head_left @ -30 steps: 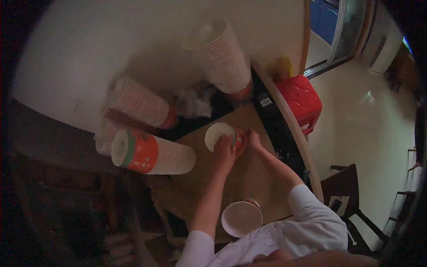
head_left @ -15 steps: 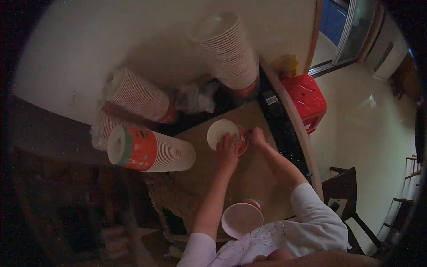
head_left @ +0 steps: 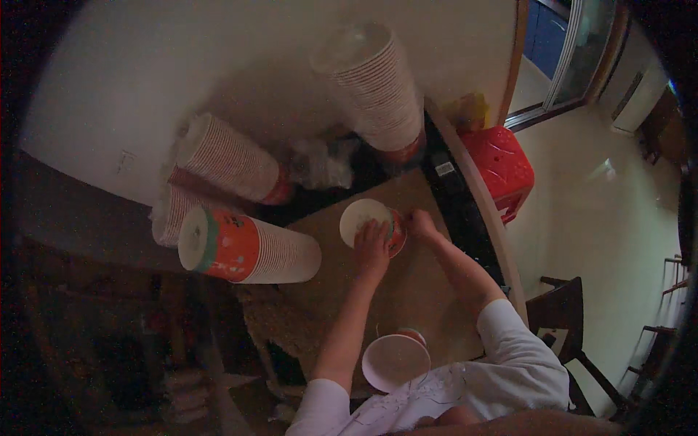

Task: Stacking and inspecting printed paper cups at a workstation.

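On the brown board in the middle lies a paper bucket [head_left: 398,234], orange on its side, its pale round end [head_left: 356,216] tilted toward the upper left. My left hand [head_left: 371,245] grips it, fingers bent over the pale end. Close against the bucket's right side, my right hand [head_left: 421,224] is closed in a pinch; whatever is between its fingertips is too small to make out. Another paper bucket [head_left: 396,363] rests near my body, its wide white round face showing. Thin dark strands [head_left: 407,389] lie by it against my white shirt.
A nested stack of orange-and-white buckets [head_left: 280,251] lies at left. More stacks [head_left: 229,156] lean by the wall, and a tall one [head_left: 374,87] stands at the back. Crumpled clear plastic [head_left: 320,163] sits between them. A red stool [head_left: 502,171] and dark chair [head_left: 560,316] are right.
The view has shifted slightly. Both hands keep nearly the same place at the bucket, with only a small movement of the right fingers.
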`<state>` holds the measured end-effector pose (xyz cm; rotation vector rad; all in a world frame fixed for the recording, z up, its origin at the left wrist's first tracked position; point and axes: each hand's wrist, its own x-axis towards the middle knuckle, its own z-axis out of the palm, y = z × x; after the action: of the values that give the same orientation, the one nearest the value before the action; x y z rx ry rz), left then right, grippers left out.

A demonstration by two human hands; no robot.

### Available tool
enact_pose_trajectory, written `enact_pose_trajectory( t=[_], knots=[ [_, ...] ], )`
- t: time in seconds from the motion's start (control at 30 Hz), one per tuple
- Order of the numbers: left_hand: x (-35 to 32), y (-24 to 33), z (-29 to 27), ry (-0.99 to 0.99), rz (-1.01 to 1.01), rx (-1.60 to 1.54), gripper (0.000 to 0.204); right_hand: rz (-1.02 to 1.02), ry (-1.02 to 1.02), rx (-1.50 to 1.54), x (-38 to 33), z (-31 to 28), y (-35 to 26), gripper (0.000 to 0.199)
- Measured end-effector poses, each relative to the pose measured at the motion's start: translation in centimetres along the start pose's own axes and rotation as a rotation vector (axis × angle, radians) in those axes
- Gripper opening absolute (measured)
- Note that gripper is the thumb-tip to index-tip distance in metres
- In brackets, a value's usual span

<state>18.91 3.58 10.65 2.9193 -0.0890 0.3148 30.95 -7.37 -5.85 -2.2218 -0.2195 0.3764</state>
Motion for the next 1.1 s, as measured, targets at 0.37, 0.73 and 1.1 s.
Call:
enact_pose_trajectory(
  t=[0.37, 0.73, 1.1],
  knots=[
    [2.9, 1.5, 0.3, 0.069, 0.128, 0.087, 0.036, -0.041, 0.056, -0.003, -1.6, -3.2, -0.7, 0.020],
    [7.8, 6.8, 5.4, -0.088, 0.118, -0.079, 0.022, 0.045, 0.298, 0.164, -1.2, 3.9, 12.8, 0.014],
    [4.4, 3.4, 2.9, -0.172, -0.102, -0.166, 0.024, -0.168, -0.027, 0.433, -9.2, 3.1, 6.6, 0.023]
  ],
)
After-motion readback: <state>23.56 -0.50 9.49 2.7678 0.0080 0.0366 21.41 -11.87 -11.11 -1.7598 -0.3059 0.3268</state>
